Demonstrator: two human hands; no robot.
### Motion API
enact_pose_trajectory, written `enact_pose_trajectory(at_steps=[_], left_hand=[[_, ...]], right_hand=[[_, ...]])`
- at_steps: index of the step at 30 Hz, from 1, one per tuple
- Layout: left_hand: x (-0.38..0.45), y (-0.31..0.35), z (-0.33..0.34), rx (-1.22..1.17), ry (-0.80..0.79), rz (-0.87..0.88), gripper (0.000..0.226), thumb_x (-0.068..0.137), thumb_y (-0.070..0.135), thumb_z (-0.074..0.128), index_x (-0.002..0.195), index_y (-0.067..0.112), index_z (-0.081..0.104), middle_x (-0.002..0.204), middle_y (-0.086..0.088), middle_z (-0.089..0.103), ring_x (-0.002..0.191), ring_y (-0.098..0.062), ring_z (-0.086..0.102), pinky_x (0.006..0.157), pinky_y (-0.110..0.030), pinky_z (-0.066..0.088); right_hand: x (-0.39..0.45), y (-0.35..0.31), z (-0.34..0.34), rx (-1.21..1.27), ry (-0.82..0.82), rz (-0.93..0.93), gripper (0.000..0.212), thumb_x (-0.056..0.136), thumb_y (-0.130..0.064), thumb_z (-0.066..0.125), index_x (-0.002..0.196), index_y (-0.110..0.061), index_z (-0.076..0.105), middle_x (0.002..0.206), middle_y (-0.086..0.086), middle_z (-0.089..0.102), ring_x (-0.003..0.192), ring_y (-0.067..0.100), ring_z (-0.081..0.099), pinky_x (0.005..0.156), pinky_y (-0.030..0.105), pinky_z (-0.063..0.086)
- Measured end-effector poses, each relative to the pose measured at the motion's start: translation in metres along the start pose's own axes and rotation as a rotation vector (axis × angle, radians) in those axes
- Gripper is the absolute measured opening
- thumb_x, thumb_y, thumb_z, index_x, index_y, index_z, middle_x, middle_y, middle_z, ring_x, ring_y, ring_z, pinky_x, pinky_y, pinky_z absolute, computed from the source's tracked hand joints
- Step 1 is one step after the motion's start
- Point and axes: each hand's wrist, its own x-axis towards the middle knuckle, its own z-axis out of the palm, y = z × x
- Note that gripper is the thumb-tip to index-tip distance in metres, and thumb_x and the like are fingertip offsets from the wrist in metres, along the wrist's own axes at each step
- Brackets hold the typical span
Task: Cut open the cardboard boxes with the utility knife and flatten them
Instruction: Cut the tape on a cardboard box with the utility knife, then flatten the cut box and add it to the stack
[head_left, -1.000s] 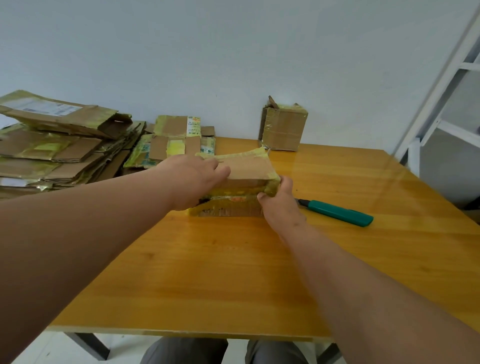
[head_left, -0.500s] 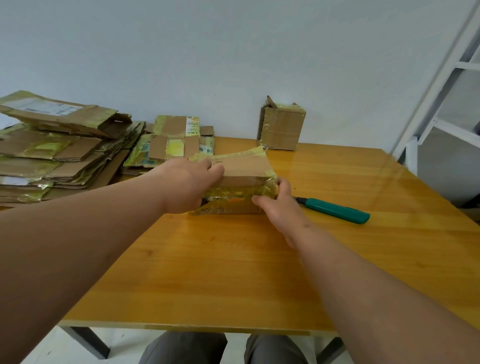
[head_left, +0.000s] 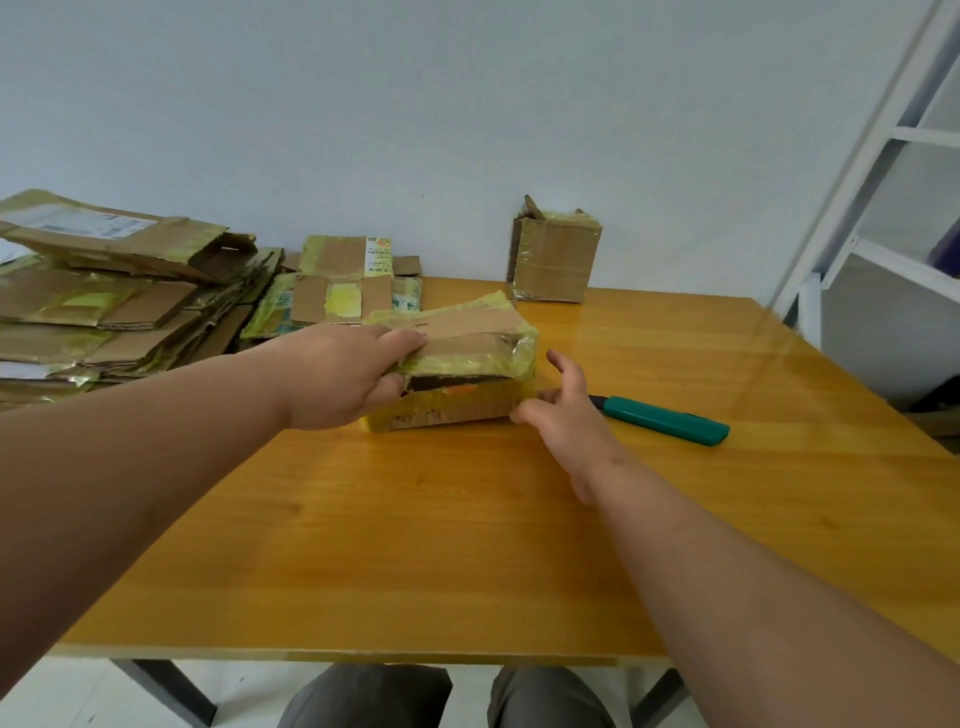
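Showing a half-collapsed box (head_left: 457, 358) near the middle of the table (head_left: 415, 519), with its near side facing the viewer and a dark slit open along that side. The box is wrapped in glossy yellow-green tape; judged from its sagging top panel, it is light, empty or nearly so, and soft enough to fold under palm pressure. The taped faces are likely slick, while the bare cardboard strip on top should give better friction. Good holds are probably the top panel for pressing down and the two short ends for steadying.

Left hand (head_left: 348, 374): lies over the box's 9 o'clock end, fingers (head_left: 405, 340) extended across the top panel, thumb tucked at the near face by the slit. It presses and holds the box.

Right hand (head_left: 563, 410): at the box's 3 o'clock corner, fingers spread and relaxed, holding nothing. Its thumb tip lies at or just beside the lower corner; contact cannot be confirmed.

Knife (head_left: 665, 420): lies flat on the table at 3 o'clock from the box, just beyond the right hand, untouched.

An upright box (head_left: 556, 260) stands at 12 o'clock against the wall. Flattened boxes (head_left: 119, 301) are stacked at 9 to 10 o'clock.
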Motion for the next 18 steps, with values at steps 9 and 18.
enact_pose_trajectory(at_steps=[9, 18], left_hand=[[0.008, -0.006, -0.006, -0.416, 0.086, -0.166, 0.035, 0.1, 0.04, 0.03, 0.088, 0.018, 0.054, 0.077, -0.006, 0.056, 0.076, -0.024, 0.053, 0.06, -0.03, 0.038], [0.018, -0.006, -0.003, -0.665, 0.219, -0.366, 0.034, 0.095, 0.047, 0.052, 0.122, 0.027, 0.047, 0.093, 0.0, 0.058, 0.083, -0.016, 0.056, 0.068, -0.032, 0.045]], right_hand=[[0.01, -0.003, 0.016, -0.226, 0.23, -0.065, 0.062, 0.086, -0.063, 0.062, 0.136, -0.034, 0.039, 0.099, -0.012, 0.054, 0.108, 0.023, 0.055, 0.102, 0.053, 0.044], [0.008, -0.001, 0.01, -0.267, 0.103, 0.043, 0.071, 0.084, -0.011, 0.074, 0.14, -0.031, 0.034, 0.111, -0.002, 0.058, 0.106, 0.025, 0.059, 0.095, 0.05, 0.051]])
